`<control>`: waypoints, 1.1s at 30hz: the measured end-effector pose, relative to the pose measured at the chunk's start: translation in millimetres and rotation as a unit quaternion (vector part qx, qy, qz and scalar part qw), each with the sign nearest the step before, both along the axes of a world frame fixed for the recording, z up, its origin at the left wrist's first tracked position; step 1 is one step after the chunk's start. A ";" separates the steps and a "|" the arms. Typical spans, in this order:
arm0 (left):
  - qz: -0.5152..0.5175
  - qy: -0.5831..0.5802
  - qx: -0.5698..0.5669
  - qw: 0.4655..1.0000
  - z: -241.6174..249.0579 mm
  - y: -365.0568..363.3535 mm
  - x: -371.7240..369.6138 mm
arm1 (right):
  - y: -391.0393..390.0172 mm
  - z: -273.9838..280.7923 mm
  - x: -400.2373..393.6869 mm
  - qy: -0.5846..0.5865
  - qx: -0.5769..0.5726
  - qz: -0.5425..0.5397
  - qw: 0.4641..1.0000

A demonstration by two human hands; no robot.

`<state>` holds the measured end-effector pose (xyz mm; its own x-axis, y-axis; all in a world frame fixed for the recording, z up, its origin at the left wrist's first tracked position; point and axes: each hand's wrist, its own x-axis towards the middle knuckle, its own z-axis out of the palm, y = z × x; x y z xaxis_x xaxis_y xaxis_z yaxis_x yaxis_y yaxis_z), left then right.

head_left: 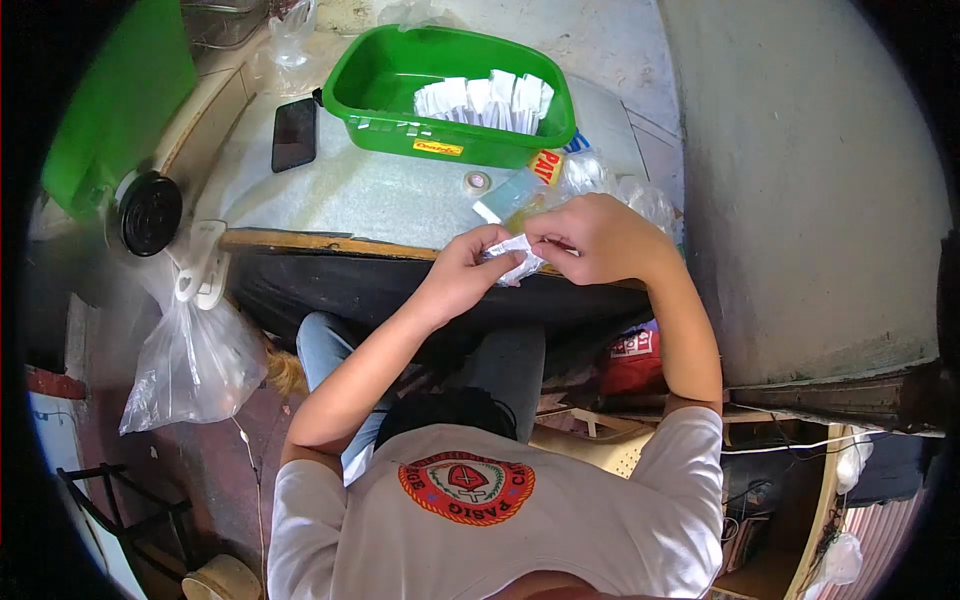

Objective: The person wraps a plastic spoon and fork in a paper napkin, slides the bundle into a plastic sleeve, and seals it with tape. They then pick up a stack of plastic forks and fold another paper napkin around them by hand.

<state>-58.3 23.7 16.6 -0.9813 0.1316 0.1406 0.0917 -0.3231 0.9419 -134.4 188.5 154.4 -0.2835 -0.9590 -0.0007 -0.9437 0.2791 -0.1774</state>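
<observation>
A small white folded packet (pixel 519 258) with a creased, slightly shiny surface is held up at the table's front edge. My left hand (pixel 466 272) pinches its left side between thumb and fingers. At its upper right, my right hand (pixel 598 240) is closed with thumb and fingertips on the packet's edge. Farther back stands a green plastic tub (pixel 350 85), where a row of similar white packets (pixel 490 100) stands on end along the right part. A small roll of tape (pixel 477 182) lies in front of the tub.
A black phone (pixel 294 135) lies left of the tub. Clear plastic bags (pixel 590 173) and a light blue box (pixel 505 195) are by my right hand. A plastic bag (pixel 195 360) hangs from a white clip (pixel 203 262) at the left edge. A wall (pixel 810 190) bounds the right.
</observation>
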 end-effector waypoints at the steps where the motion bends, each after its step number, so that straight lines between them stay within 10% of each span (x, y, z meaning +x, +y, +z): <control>1: 0.001 0.001 -0.007 1.000 0.0 -0.3 0.3 | 0.0 0.0 -0.1 -0.001 -0.003 0.001 1.000; 33: 0.013 0.006 -0.012 1.000 -3.7 1.0 4.3 | 1.5 -2.9 -2.6 0.000 -0.008 -0.007 1.000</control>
